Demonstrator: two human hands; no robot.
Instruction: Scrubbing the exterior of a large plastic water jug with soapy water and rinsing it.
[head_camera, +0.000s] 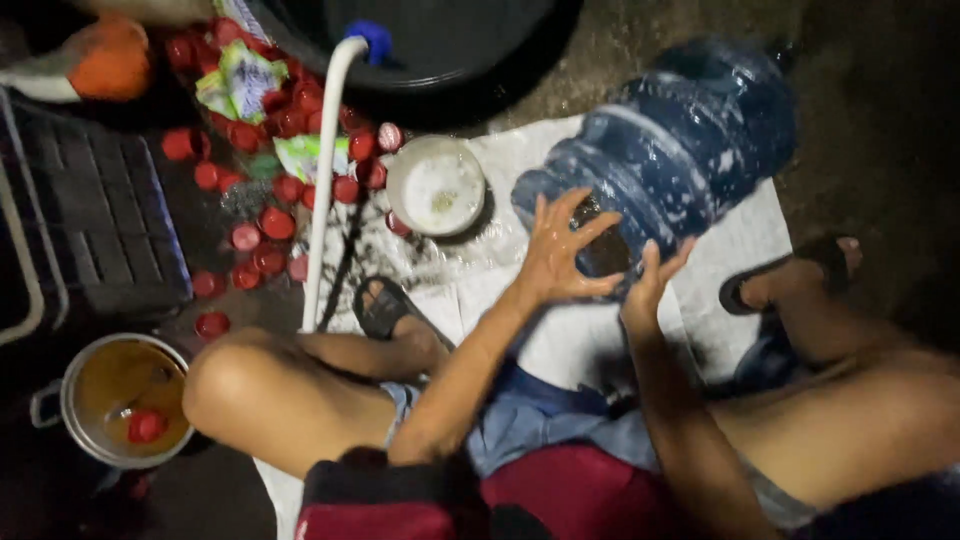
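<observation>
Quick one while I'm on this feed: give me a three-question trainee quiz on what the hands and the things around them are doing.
1. True or false: the big blue water bottle stands upright.
2. Which hand lies flat on the bottle's base? A) left hand B) right hand C) neither
3. Fill in: one red cap sits inside the metal ____ at lower left.

Key: 1. False; it lies on its side on the white sheet. 2. A; the right hand touches the base's edge, fingers raised. 3. pot.
</observation>
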